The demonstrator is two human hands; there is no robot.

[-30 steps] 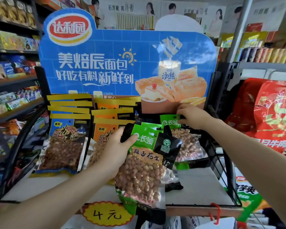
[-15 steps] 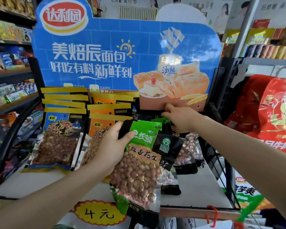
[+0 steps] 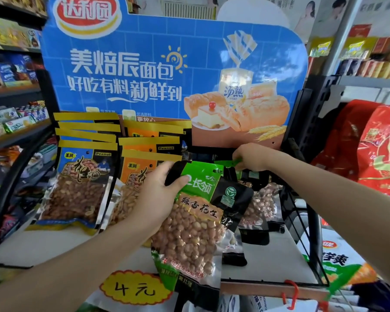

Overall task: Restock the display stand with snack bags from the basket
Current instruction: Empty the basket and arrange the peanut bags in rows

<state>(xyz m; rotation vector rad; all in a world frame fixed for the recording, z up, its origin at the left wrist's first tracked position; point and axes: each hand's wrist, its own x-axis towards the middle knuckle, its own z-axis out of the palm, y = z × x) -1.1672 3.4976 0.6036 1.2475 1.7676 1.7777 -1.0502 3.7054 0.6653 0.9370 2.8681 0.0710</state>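
Since a second ago, the right hand [image 3: 251, 157] has lifted a little, pinching the green top of a rear bag [image 3: 260, 204] on the display stand [image 3: 268, 255]. Left hand [image 3: 157, 194] grips the front green peanut bag [image 3: 194, 224] by its upper corner; its long axis runs upright, header tilted up-left, bottom overhanging the shelf edge.
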